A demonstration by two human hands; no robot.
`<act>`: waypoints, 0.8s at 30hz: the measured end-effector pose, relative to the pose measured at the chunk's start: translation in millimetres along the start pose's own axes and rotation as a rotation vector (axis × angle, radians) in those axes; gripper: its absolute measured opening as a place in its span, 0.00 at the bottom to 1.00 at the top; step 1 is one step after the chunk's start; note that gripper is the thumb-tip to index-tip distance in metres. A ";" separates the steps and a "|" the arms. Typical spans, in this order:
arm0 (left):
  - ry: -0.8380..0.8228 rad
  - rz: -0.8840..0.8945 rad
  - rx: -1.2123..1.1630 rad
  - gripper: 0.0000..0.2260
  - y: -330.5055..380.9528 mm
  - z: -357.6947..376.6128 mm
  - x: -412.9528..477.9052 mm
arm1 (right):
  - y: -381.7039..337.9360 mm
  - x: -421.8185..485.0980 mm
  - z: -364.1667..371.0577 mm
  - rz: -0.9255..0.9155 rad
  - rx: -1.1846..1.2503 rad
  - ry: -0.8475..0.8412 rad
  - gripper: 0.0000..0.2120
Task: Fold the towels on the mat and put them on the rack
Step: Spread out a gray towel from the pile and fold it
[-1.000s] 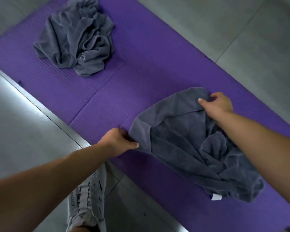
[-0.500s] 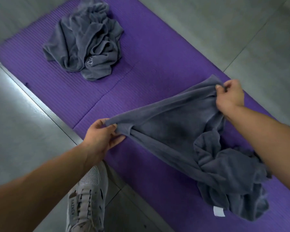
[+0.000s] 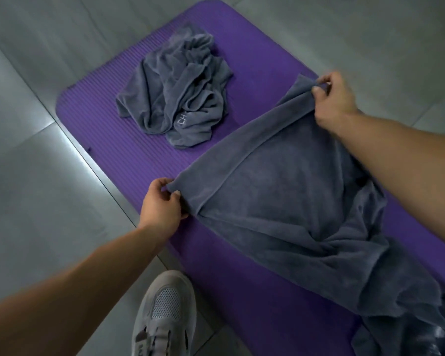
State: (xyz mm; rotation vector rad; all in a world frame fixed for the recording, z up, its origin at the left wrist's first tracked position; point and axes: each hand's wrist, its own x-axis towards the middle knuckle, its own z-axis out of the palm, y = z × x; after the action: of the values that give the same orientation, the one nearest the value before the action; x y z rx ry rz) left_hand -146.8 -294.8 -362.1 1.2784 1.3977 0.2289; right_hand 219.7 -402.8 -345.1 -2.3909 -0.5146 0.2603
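Head view: the left hand [image 3: 162,206] pinches one corner of a grey towel [image 3: 280,191] and the right hand [image 3: 332,101] the opposite corner, hands held well apart — likely to stretch that edge taut for a clean fold. The towel spans between them above the purple mat [image 3: 108,140], its rest bunched lower right; a crumpled towel [image 3: 180,98] lies beyond.
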 end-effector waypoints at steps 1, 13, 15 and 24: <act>0.008 0.034 0.111 0.10 0.9 -1.7 1.1 | -2.0 1.1 6.7 0.010 -0.001 -0.030 0.16; -0.379 0.659 0.797 0.13 44.4 57.6 -29.5 | 100.3 -89.6 -53.2 0.269 -0.101 -0.135 0.16; -0.505 0.718 0.802 0.11 50.9 79.8 -35.2 | 117.6 -101.3 -72.0 0.336 -0.116 -0.222 0.11; -0.835 0.949 0.908 0.11 91.0 205.0 -45.8 | 159.6 -127.4 -130.5 0.571 -0.064 -0.355 0.13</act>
State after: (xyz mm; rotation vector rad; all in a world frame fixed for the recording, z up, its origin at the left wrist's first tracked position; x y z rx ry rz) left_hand 53.8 -400.7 -331.0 2.3561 0.0355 -0.3411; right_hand 192.8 -643.7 -344.0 -2.5185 0.0247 0.9410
